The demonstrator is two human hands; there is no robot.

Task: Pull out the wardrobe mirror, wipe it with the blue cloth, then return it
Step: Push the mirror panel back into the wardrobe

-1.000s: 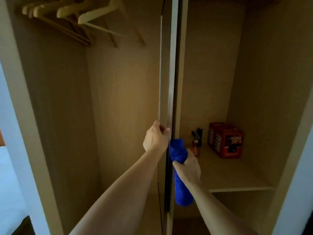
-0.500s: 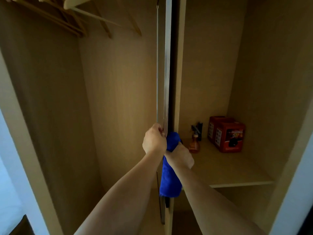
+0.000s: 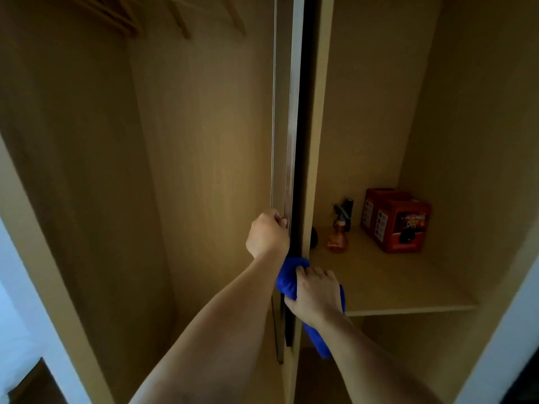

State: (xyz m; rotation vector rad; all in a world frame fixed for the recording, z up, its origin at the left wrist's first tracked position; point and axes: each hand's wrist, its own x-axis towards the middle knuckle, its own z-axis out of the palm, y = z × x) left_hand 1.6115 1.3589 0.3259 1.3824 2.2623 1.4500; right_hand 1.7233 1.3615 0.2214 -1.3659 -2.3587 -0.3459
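Head cam: left hand [image 3: 267, 233] is gripping the mirror [image 3: 288, 141], which sits edge-on beside the wardrobe's middle panel [image 3: 316, 126]. Right hand [image 3: 316, 293] has the blue cloth [image 3: 287, 275] bunched up just below. I'd slide it out straight and slow, no twisting.

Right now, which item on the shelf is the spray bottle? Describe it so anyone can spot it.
Look in the right wardrobe compartment, on the light wooden shelf. Near its back left corner stands the small amber spray bottle. It is translucent with a dark trigger head, left of the red cardboard boxes.
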